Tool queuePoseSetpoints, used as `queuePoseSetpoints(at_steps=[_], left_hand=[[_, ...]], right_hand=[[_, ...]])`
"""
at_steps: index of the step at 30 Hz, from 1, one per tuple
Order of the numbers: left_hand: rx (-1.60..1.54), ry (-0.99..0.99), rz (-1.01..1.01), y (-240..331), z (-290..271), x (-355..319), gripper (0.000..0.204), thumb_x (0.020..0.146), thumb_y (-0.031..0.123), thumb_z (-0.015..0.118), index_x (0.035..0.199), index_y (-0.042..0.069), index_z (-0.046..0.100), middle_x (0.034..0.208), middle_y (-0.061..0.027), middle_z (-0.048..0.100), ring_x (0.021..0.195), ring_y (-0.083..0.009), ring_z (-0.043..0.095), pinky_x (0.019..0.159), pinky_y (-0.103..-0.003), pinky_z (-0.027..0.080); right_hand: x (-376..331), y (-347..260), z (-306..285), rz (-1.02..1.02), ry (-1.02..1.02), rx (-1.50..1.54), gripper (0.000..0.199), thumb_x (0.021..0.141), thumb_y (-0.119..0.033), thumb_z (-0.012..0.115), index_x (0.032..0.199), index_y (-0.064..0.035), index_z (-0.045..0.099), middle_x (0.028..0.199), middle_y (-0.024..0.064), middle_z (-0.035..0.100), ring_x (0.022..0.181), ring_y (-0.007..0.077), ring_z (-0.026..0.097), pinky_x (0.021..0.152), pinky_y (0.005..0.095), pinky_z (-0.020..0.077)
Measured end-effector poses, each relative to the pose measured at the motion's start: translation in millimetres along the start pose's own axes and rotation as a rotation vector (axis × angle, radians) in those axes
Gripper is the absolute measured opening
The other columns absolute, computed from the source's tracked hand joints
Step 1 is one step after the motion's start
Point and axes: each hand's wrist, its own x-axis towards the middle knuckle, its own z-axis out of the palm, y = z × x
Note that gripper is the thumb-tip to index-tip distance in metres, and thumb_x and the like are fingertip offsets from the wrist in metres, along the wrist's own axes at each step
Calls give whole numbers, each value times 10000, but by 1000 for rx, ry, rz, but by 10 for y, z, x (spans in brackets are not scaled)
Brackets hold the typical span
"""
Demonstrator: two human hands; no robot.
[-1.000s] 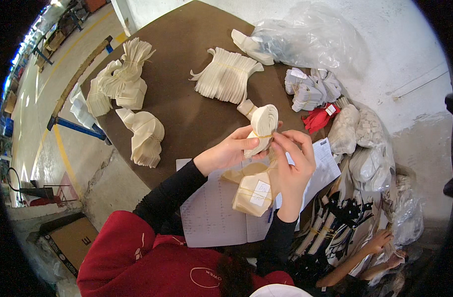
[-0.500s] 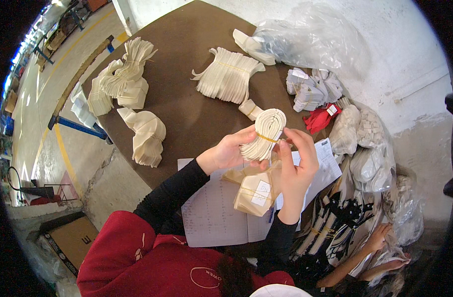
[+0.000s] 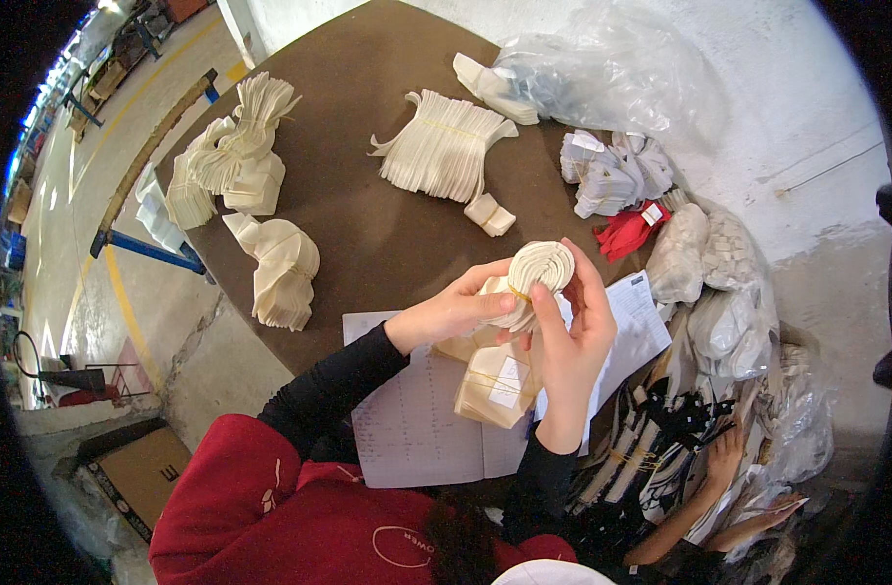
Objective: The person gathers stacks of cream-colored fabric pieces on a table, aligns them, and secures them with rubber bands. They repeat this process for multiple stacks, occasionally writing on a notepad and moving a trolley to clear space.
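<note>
A thick bundle of folded cream fabric strips (image 3: 543,263), bound by a yellow rubber band, is held up between both my hands. My left hand (image 3: 456,306) grips its left side, thumb lying near the band. Around the right side curl the fingers of my right hand (image 3: 584,317), its thumb pressed on the front. Just below sits a banded stack of cream pieces (image 3: 483,385) with a white handwritten label. Under that lies an open notebook (image 3: 407,421), its pages written on. A small banded cream roll (image 3: 490,214) rests beyond my hands.
Larger cream bundles stand on the brown table (image 3: 344,127): a wide banded stack (image 3: 441,146) and several at left (image 3: 282,268). Rightward are grey bundles (image 3: 607,175), a red bundle (image 3: 629,232) and plastic bags (image 3: 724,331). A co-worker's hand (image 3: 727,453) touches black-and-white strips (image 3: 651,444).
My right hand has closed round the bundle, its fingers now behind the right side and its thumb on the front. The bundle has shifted slightly right. The co-worker's hand has moved left onto the strips.
</note>
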Motion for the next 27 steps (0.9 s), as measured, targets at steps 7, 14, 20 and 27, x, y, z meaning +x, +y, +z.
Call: queuePoseSetpoints(at_steps=[7,14,20,27], left_hand=[[1,58,4,11,41,-8,565,965,333,632,1402,41,424,1167,-78,618,878,-148,659,617,-245,492],[31,75,-22,14,28,-20,546,967,328,632,1397,47,445,1129,-47,622,874,-109,629,624,-229,478],[138,60,-33,63,70,-8,570,954,378,644,1389,60,457,1097,-20,617,867,-92,616,635,-221,471],[218,58,-35,66,64,-4,582,949,389,651,1391,63,457,1103,-10,611,871,-81,603,647,-225,474]], right_hand=[[-16,56,21,-131,41,-102,461,854,-42,684,1299,17,579,1074,116,690,957,167,628,836,296,500],[-28,12,74,-96,79,-135,438,854,-29,667,1282,14,586,1060,125,689,920,166,637,801,290,513],[-50,-63,110,-41,111,-132,415,858,-24,658,1266,13,592,1035,130,686,899,164,659,752,276,527],[-61,-55,120,-24,125,-147,411,865,-29,653,1268,14,588,1046,139,684,897,174,673,736,306,555]])
